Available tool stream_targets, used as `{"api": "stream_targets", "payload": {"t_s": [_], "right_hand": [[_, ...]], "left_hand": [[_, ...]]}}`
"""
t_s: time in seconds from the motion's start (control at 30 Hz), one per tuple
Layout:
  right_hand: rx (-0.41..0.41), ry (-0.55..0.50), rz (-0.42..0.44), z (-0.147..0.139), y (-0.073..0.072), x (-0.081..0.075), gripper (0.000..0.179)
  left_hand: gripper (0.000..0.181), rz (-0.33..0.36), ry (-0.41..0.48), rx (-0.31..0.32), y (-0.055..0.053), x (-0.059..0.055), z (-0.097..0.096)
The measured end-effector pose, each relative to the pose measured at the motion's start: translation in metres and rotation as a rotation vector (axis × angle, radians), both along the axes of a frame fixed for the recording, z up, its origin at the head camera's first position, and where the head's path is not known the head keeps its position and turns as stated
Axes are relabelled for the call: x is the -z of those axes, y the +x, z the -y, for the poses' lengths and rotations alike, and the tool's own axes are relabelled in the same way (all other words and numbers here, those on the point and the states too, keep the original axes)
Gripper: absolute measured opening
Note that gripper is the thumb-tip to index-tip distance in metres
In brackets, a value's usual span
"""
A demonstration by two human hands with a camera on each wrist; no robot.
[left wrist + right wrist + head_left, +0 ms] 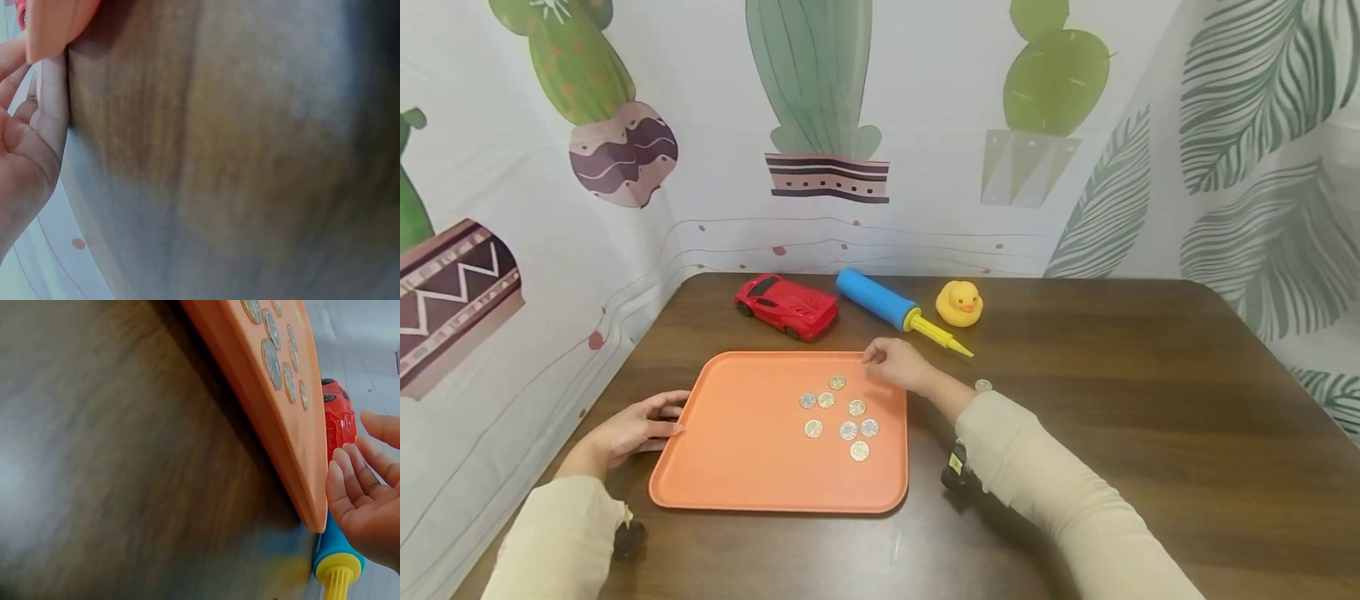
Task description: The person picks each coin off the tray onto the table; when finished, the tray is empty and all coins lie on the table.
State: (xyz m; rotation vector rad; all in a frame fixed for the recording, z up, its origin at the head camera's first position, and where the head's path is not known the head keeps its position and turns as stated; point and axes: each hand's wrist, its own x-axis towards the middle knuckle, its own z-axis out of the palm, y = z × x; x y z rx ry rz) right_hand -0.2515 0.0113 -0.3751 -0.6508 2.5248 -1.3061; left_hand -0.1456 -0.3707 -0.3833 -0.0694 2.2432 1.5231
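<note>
Several silver- and gold-coloured coins (847, 430) lie on the right half of an orange tray (737, 450). At the tray's left edge is my left hand (636, 427), its fairly straight fingers touching the rim; in the left wrist view the tray's corner (56, 31) covers some fingertips of that hand (28, 144). Over the tray's far right corner hovers my right hand (895, 363), fingers loosely bent. The right wrist view shows this hand (372, 494) with thumb apart from fingers and nothing held. One more coin (983, 385) sits on the table beyond my right wrist.
Behind the tray stand a red toy car (786, 306), a blue and yellow toy pump (880, 300) and a yellow rubber duck (959, 303). The brown wooden table (1150, 400) stretches to the right. A cactus-print cloth (925, 208) hangs behind it.
</note>
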Motion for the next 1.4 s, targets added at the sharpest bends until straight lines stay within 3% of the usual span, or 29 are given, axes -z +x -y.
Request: {"api": "stream_targets", "payload": {"t_s": [0.2, 0.43, 0.7, 1.03, 1.4], "right_hand": [[-0.075, 0.021, 0.032, 0.013, -0.002, -0.001, 0.017], [-0.163, 0.120, 0.002, 0.026, -0.009, 0.004, 0.018], [-0.174, 0.240, 0.023, 0.037, -0.008, 0.004, 0.015], [-0.184, 0.340, -0.081, 0.045, -0.008, 0.003, 0.012], [-0.189, 0.386, -0.108, 0.046, -0.007, 0.000, 0.014]], "left_hand": [[0.067, 0.004, 0.001, -0.012, 0.001, -0.001, -0.002], [0.066, 0.003, 0.021, -0.003, 0.002, 0.000, -0.001], [0.067, -0.003, 0.023, 0.003, 0.004, 0.002, -0.003], [0.065, -0.015, 0.011, 0.001, 0.002, 0.000, -0.004], [0.065, -0.015, 0.003, 0.001, 0.002, 0.001, -0.004]]}}
